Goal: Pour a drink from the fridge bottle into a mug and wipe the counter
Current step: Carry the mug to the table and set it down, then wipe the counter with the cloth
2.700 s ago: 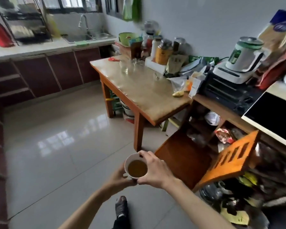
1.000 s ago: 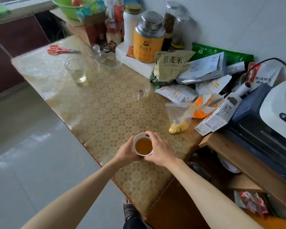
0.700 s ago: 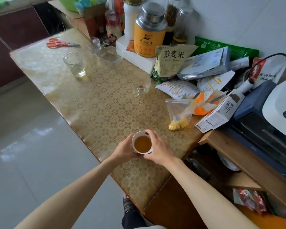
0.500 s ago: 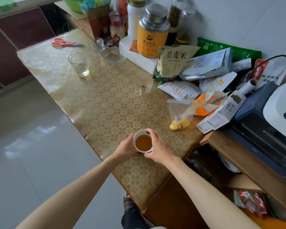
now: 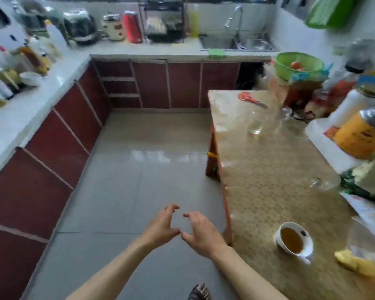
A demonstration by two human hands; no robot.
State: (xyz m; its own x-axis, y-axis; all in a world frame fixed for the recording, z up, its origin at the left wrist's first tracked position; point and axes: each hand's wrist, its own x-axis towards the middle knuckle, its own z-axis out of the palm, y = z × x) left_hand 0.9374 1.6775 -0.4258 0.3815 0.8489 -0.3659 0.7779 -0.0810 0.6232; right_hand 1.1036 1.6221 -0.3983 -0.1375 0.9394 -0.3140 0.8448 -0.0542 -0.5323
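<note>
1. Mug [image 5: 293, 239]: round white ceramic, holding brown drink, stands on table [image 5: 266, 182] near its front edge; glossy gold patterned cover.
2. We see left hand [image 5: 161, 226] and right hand [image 5: 200, 234] over grey floor tiles [image 5: 139, 174], fingers loosely curved, holding nothing.
3. Maroon cabinets [image 5: 59, 131], white countertop [image 5: 30, 105].

a single wide-angle view from the person's head, tilted forward and down over the grey tiled floor [image 5: 139, 180]. it faces the far counter with the sink [image 5: 236, 43] along the top of the frame. the table [image 5: 268, 180] runs close down the right side, a second counter [image 5: 30, 105] down the left. straight lines bow near the edges, and the right margin is blurred.
</note>
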